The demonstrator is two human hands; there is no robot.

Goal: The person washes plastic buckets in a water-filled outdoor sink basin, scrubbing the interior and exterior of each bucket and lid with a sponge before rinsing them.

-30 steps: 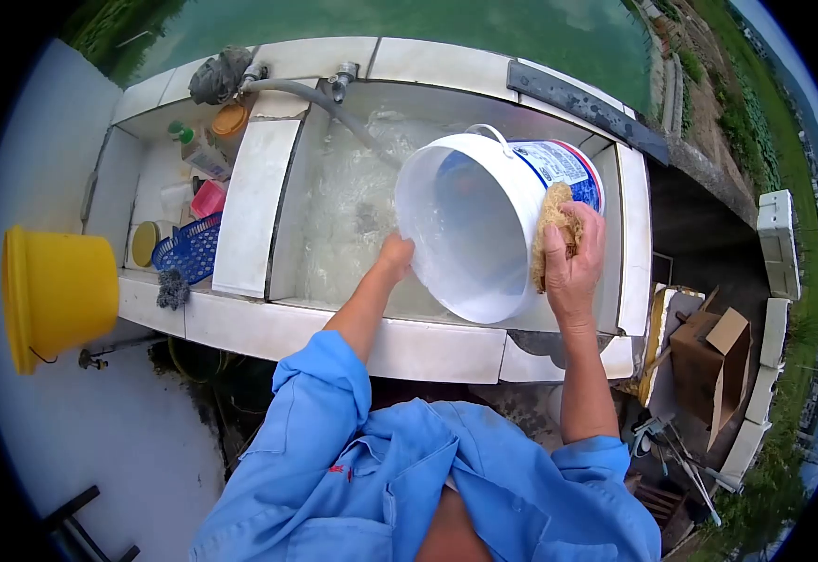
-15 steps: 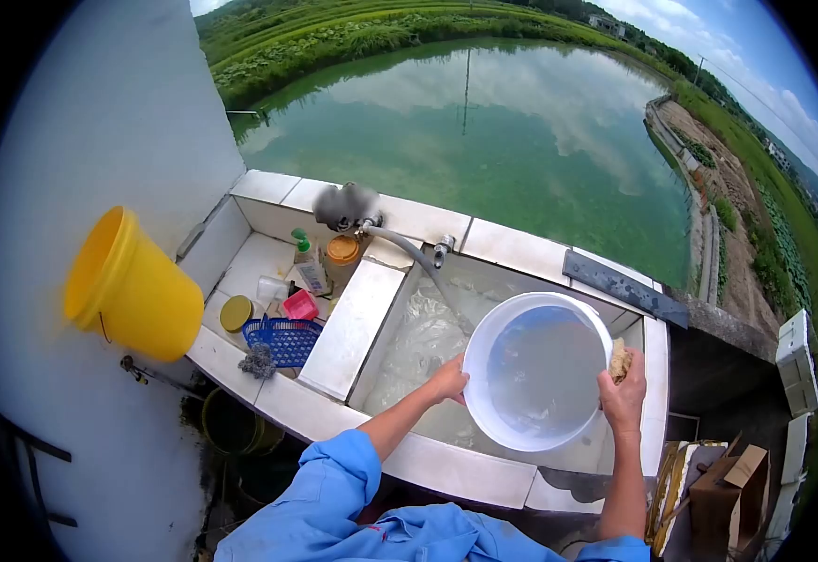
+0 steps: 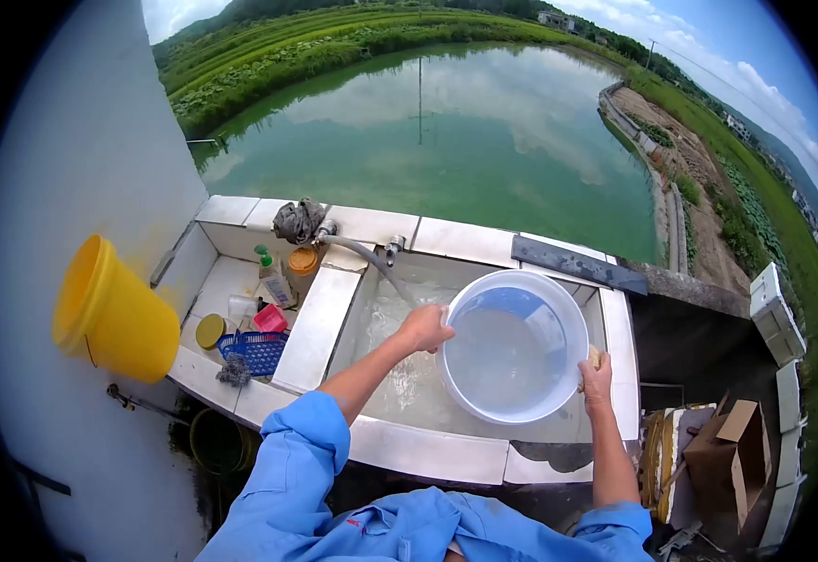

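Note:
A round white plastic bucket [image 3: 566,314] with cloudy water in it is tilted toward me above the right-hand basin [image 3: 362,318]. My left hand [image 3: 425,328] is closed on its left rim. On the opposite side, my right hand [image 3: 597,377] grips the rim with a tan, rough scrubber, perhaps a loofah [image 3: 594,357], squeezed between palm and bucket; its fingers are partly hidden. Water lies in the basin beneath. A grey hose [image 3: 371,256] runs from the tap [image 3: 327,228] into the basin, its lower end near my left hand.
Left of the tiled divider [image 3: 317,323] sit a soap bottle [image 3: 276,281], a blue basket [image 3: 261,352] and a pink container [image 3: 270,318]. A yellow bucket [image 3: 118,314] hangs by the wall. A dark slab [image 3: 578,264] lies on the back ledge, with a pond [image 3: 446,169] beyond. A cardboard box [image 3: 723,459] stands lower right.
The camera view has shifted. My left hand has moved up the bucket's left rim and wraps over it. The bucket's tilt has changed slightly, showing more of its inner wall.

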